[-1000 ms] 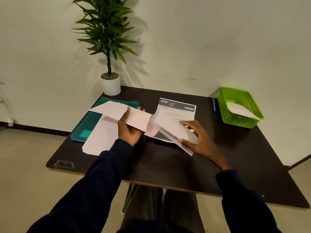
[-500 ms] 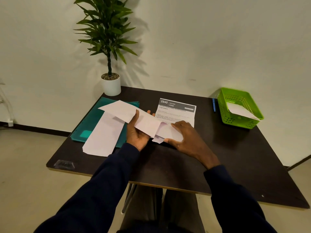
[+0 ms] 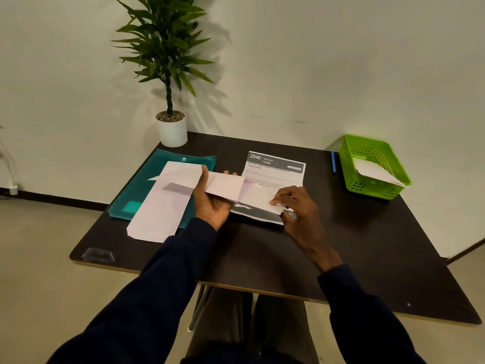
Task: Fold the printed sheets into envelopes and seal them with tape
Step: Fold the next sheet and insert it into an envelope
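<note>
— Where is the paper now?

— From the left: a white sheet lies flat on the teal plastic folder. Then the left hand grips the half-folded sheet, thumb on top, fingers beneath, holding it just above the worktop.

— And its other end?

— It reaches over the printed sheet lying flat there; the right hand pinches its right corner between thumb and fingers.

— What could spoil it?

— I judge the crease may set crooked if the right hand pulls that flap off-square, since the middle hangs unsupported. Dragging could also shift the printed sheet beneath. Further right, a blue pen and the green basket sit well apart.
</note>
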